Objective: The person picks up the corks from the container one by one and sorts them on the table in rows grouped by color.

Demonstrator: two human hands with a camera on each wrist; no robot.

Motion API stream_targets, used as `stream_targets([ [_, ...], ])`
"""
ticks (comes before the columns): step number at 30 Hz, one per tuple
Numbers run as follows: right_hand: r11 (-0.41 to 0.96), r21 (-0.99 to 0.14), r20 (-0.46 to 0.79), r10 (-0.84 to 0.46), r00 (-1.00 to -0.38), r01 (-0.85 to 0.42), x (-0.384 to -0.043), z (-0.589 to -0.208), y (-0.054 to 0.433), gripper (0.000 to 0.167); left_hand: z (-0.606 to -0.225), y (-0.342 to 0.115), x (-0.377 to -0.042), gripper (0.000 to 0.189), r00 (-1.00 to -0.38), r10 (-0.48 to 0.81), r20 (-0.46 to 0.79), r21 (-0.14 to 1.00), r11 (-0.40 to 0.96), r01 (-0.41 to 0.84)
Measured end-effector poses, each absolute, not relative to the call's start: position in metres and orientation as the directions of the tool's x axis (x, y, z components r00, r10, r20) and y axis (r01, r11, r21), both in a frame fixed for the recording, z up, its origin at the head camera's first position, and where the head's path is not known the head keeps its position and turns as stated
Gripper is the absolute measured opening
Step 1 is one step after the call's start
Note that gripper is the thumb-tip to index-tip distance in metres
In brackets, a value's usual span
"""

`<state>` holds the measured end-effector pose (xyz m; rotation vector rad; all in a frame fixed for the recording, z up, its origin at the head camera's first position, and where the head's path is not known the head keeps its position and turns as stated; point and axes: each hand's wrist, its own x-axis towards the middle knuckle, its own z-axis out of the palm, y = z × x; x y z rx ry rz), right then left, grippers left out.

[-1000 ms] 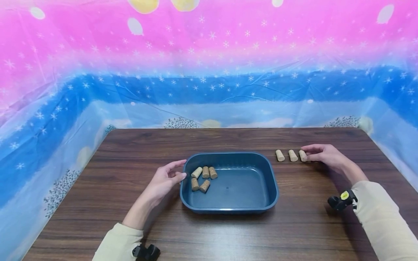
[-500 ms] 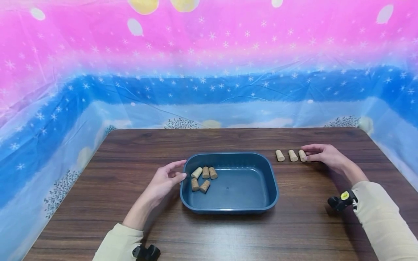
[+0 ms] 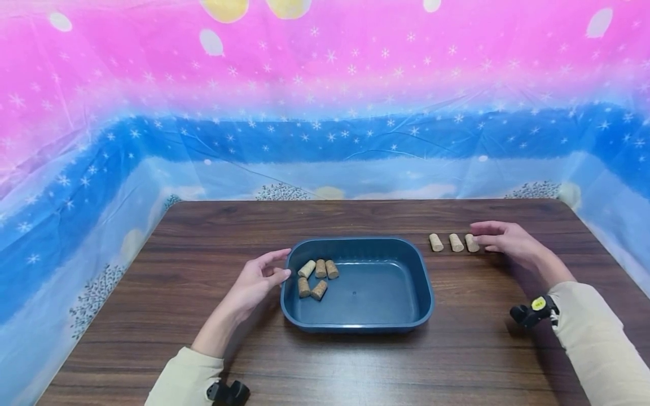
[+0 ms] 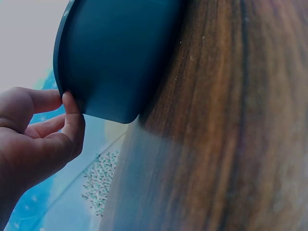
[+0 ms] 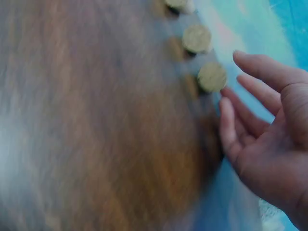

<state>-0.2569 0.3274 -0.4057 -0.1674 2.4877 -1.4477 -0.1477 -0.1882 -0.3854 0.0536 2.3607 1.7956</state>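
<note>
A dark blue plastic tub (image 3: pixel 370 296) sits mid-table with several corks (image 3: pixel 320 268) lying in its left part. At its left end, my left hand (image 3: pixel 256 282) pinches the rim (image 4: pixel 58 72) between thumb and finger. Three pale corks lie in a row right of the tub: a left one (image 3: pixel 435 242), a middle one (image 3: pixel 456 242) and a right one (image 3: pixel 471 244). My right hand (image 3: pixel 510 242) is beside the right cork, fingers loosely spread with nothing held. In the right wrist view its fingertips show just off that cork's round end (image 5: pixel 212 77).
Everything stands on a dark wood-grain table (image 3: pixel 355 366). A pink and blue snowflake cloth (image 3: pixel 325 135) hangs behind the table and along both sides. A black wrist camera (image 3: pixel 533 312) sits at the right sleeve, another (image 3: pixel 228 392) at the left.
My right hand has let go of the right cork, its fingers spreading and drawing slightly away to the right. My left hand and the tub have stayed in place.
</note>
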Motion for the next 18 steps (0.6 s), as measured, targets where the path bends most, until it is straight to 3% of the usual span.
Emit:
stream_targets([
  [7, 0.574, -0.817, -0.170, -0.153, -0.974, 0.052, -0.261, -0.388, 0.317, 0.060, -0.384, -0.186, -0.148, 0.044, -0.984, 0.133, -0.117, 0.959, 0.273, -0.077],
  [12, 0.647, -0.762, -0.141, -0.186, -0.972, -0.013, -0.259, -0.366, 0.293, 0.060, -0.384, -0.187, -0.149, 0.045, -0.984, 0.132, -0.122, 0.958, 0.274, -0.082],
  [18, 0.622, -0.780, -0.114, -0.252, -0.961, -0.071, -0.250, -0.342, 0.247, 0.055, -0.384, -0.188, -0.148, 0.045, -0.983, 0.128, -0.130, 0.957, 0.274, -0.090],
])
